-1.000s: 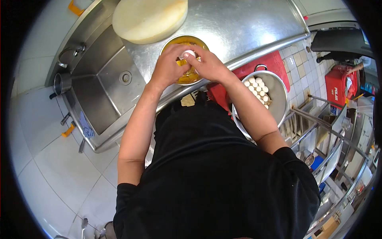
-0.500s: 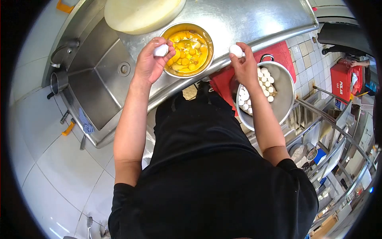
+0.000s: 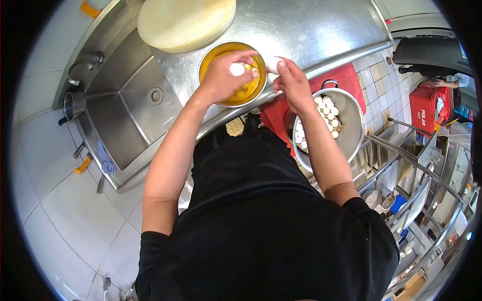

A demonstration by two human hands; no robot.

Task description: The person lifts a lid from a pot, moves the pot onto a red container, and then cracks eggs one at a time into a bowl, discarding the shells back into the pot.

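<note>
I see a person in a black top [image 3: 266, 215] at a steel counter [image 3: 306, 30]. The L hand [image 3: 219, 79] is over a round metal bowl [image 3: 220, 49], w/ its thumb & fingers curled around a white egg [image 3: 236, 69]. Can't tell if that egg is whole or cracked, b/c the hand hides part of it. The R hand [image 3: 296, 86] is just beside the bowl, by its right edge. Its thumb & fingers pinch a second egg [image 3: 273, 64]. Can't tell if this one touches the bowl. The two eggs are near each other, not touching.

In the bowl there's lots of yellow yolk [image 3: 244, 94], & the L hand covers some. The bowl sits close to the counter's front edge. A thick pale cutting board [image 3: 187, 22] lies just past it. On the L is a deep sink [image 3: 113, 115] w/ a tap [image 3: 99, 58], a metal cup [image 3: 75, 104] & a blue cloth [image 3: 105, 158]. On the R, a big pot [image 3: 354, 118] holds lots of small white eggs [image 3: 329, 108], partly behind the R arm [image 3: 329, 150]. Farther off, another person's hand [image 3: 442, 84] is on a red box [image 3: 423, 111] w/ POLAR on it.
</note>
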